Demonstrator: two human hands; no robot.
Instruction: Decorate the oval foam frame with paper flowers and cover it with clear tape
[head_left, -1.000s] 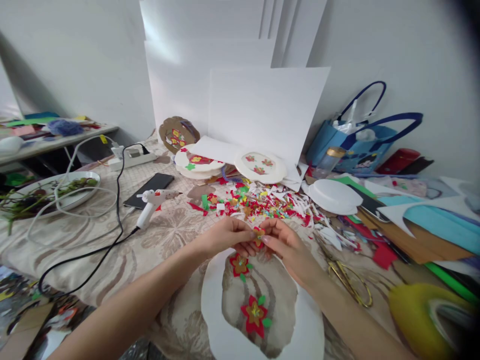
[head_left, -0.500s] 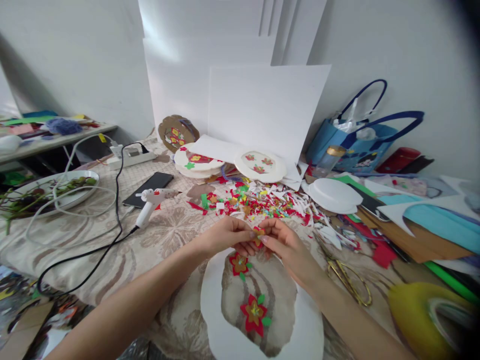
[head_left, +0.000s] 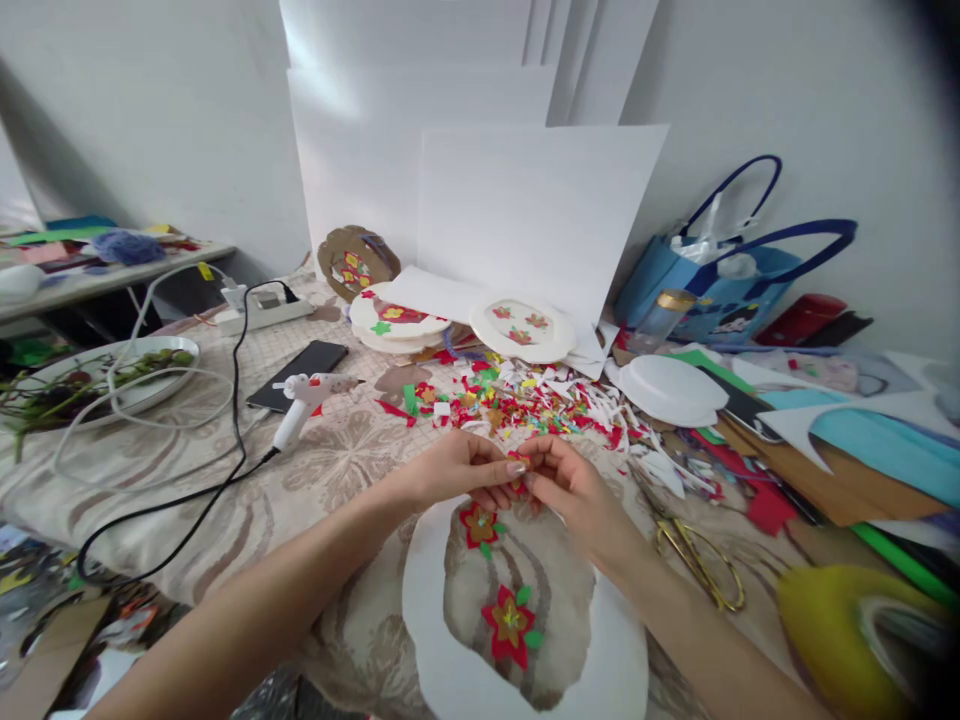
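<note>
Between the fingertips of my left hand [head_left: 466, 470] and my right hand [head_left: 561, 482] is a small red paper flower [head_left: 517, 470], partly covered by my thumbs. Both hands pinch it above the far edge of a white scalloped frame [head_left: 616, 655] with a see-through middle. On that middle, a large red and gold flower [head_left: 510, 627] with green leaves lies toward the near end. A smaller flower [head_left: 478, 525] of the same colours sits close to my left fingers.
A white glue gun [head_left: 300, 405] lies beside a dark phone [head_left: 296, 375] at left. Paper scraps [head_left: 525, 395] are strewn beyond my hands. Gold-handled scissors [head_left: 697, 560] and a yellow tape roll [head_left: 847, 640] are at right. A blue bag [head_left: 720, 290] stands farther back.
My left thumb has shifted slightly across the small flower and now covers more of it. The hands stay in nearly the same place, and the view has moved a little.
</note>
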